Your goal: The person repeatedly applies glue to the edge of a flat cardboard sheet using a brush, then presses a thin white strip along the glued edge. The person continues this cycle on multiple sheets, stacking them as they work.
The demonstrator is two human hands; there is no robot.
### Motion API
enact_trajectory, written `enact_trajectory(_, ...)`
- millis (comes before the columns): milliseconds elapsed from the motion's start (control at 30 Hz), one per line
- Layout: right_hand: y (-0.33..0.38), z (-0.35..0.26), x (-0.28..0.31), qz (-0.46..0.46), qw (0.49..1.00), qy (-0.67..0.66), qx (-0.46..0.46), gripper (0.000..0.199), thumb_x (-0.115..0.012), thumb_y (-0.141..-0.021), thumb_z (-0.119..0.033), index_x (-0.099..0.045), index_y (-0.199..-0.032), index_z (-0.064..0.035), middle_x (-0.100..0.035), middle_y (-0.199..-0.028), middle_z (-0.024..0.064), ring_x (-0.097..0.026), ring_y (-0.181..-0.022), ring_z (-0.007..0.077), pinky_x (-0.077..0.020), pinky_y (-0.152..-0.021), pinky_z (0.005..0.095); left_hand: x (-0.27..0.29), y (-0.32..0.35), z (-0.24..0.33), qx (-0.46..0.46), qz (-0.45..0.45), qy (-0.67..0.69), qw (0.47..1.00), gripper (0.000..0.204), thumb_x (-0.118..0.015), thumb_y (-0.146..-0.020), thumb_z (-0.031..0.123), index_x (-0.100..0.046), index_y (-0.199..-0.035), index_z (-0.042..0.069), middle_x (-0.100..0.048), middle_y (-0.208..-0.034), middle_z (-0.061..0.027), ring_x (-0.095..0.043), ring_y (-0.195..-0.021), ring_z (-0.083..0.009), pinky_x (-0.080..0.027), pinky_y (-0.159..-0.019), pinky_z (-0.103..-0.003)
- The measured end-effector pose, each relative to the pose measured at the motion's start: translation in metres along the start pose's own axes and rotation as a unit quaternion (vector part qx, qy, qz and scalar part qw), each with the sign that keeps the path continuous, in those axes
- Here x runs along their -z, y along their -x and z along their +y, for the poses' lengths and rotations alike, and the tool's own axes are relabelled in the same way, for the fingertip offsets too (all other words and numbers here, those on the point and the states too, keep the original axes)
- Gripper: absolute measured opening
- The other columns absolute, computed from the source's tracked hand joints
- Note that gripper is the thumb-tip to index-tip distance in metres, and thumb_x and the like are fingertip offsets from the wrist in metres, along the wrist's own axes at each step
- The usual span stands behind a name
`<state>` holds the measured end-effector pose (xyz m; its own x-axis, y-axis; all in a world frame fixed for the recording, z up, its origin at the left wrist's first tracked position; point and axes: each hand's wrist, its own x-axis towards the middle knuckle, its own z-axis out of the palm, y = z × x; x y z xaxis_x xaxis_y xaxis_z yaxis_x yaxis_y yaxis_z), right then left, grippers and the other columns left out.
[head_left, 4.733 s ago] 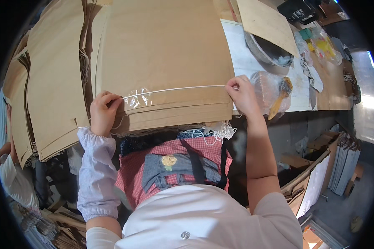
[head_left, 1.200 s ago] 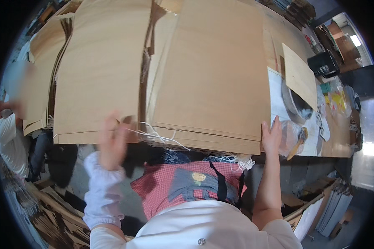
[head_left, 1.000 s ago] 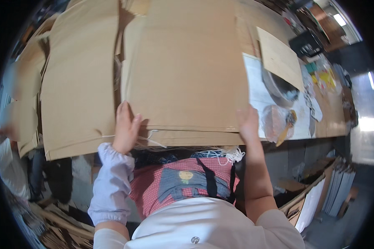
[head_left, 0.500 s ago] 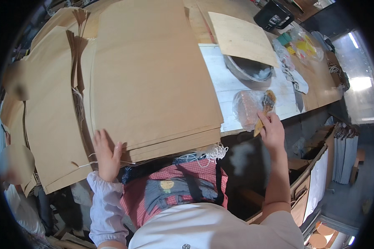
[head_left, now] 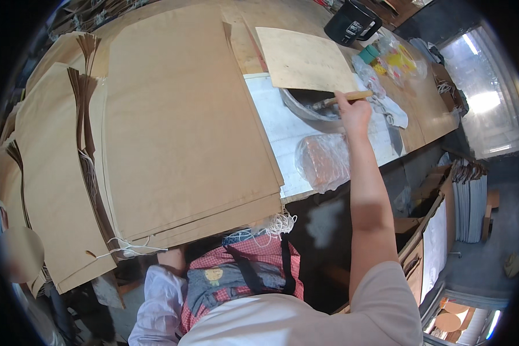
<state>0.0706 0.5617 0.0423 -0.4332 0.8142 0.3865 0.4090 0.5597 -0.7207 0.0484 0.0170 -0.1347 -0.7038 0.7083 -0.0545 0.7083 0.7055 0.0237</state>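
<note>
My right hand (head_left: 356, 114) is closed round the wooden handle of a brush (head_left: 360, 95). The brush head dips into a grey basin (head_left: 297, 108) that a thin plywood board (head_left: 305, 60) partly covers. What lies inside the basin is mostly in shadow. Just nearer to me, a reddish brick-like block (head_left: 322, 160) sits in clear plastic. My left hand (head_left: 172, 260) is low at the near edge of a stack of brown paper sheets (head_left: 190, 132), its fingers hidden beneath the edge. White string (head_left: 130, 248) lies beside it on the paper.
A black mug (head_left: 352, 23), a green-capped container (head_left: 369, 53) and plastic bags (head_left: 403, 60) stand at the back right. More brown paper stacks (head_left: 49, 173) lie on the left. White strings (head_left: 279, 225) hang at the table's near edge. A carton (head_left: 429, 230) stands lower right.
My right hand has carried the brush from above the wrapped block forward to the basin. My left hand has slid off the paper's top to below its near edge. The view has shifted right.
</note>
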Motion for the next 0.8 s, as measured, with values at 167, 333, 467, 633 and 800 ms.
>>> enact_trajectory(167, 0.004, -0.028, 0.033, 0.021, 0.997, -0.058, -0.039, 0.038, -0.076, -0.078, -0.029, -0.062, -0.070, 0.0047, -0.058, -0.054, 0.0046, -0.053, -0.046, 0.0110, -0.0429, -0.047, 0.0274, -0.005, 0.023, -0.011, -0.041, 0.044, 0.047, 0.997, 0.028, -0.058, -0.079, 0.016, -0.070, -0.104, 0.012, -0.064, -0.105, -0.0119, -0.063, -0.092, -0.0321, -0.051, -0.078, -0.044)
enact_trajectory(333, 0.000, -0.017, 0.027, -0.012, 0.998, 0.015, -0.057, 0.041, -0.074, -0.078, -0.033, -0.062, -0.070, 0.0052, -0.061, -0.055, 0.0099, -0.057, -0.046, 0.0163, -0.0466, -0.051, 0.0300, 0.061, 0.008, 0.017, -0.122, 0.101, 0.155, 0.975, 0.011, -0.060, -0.072, 0.005, -0.066, -0.082, 0.005, -0.063, -0.089, -0.0092, -0.059, -0.077, -0.0287, -0.046, -0.066, -0.039)
enact_trajectory(467, -0.011, -0.033, 0.037, 0.050, 0.978, 0.194, 0.056, 0.041, -0.071, -0.080, -0.033, -0.061, -0.072, 0.0065, -0.064, -0.061, 0.0142, -0.062, -0.056, 0.0188, -0.0484, -0.057, 0.0323, 0.091, 0.018, 0.014, -0.097, 0.075, 0.334, 0.935, 0.003, -0.060, -0.073, 0.001, -0.060, -0.076, 0.002, -0.061, -0.082, -0.0141, -0.058, -0.078, -0.0322, -0.045, -0.063, -0.041)
enact_trajectory(633, 0.059, -0.074, 0.042, -0.034, 0.981, -0.193, -0.007, 0.023, -0.068, -0.084, -0.021, -0.067, -0.085, 0.0017, -0.060, -0.077, 0.0018, -0.054, -0.066, 0.0089, -0.0417, -0.056, 0.0240, 0.138, 0.024, 0.006, 0.028, 0.032, 0.321, 0.946, 0.005, -0.059, -0.078, 0.002, -0.060, -0.083, 0.004, -0.056, -0.078, -0.0139, -0.058, -0.069, -0.0330, -0.045, -0.059, -0.042)
enact_trajectory(800, 0.202, -0.161, 0.002, -0.277, 0.926, -0.219, 0.138, 0.012, -0.070, -0.076, -0.004, -0.065, -0.087, 0.0010, -0.059, -0.071, 0.0036, -0.057, -0.067, 0.0147, -0.0460, -0.063, 0.0243, 0.160, 0.032, -0.013, 0.000, 0.105, 0.222, 0.969, 0.017, -0.062, -0.069, 0.000, -0.062, -0.086, 0.000, -0.063, -0.091, -0.0116, -0.059, -0.072, -0.0287, -0.047, -0.062, -0.038)
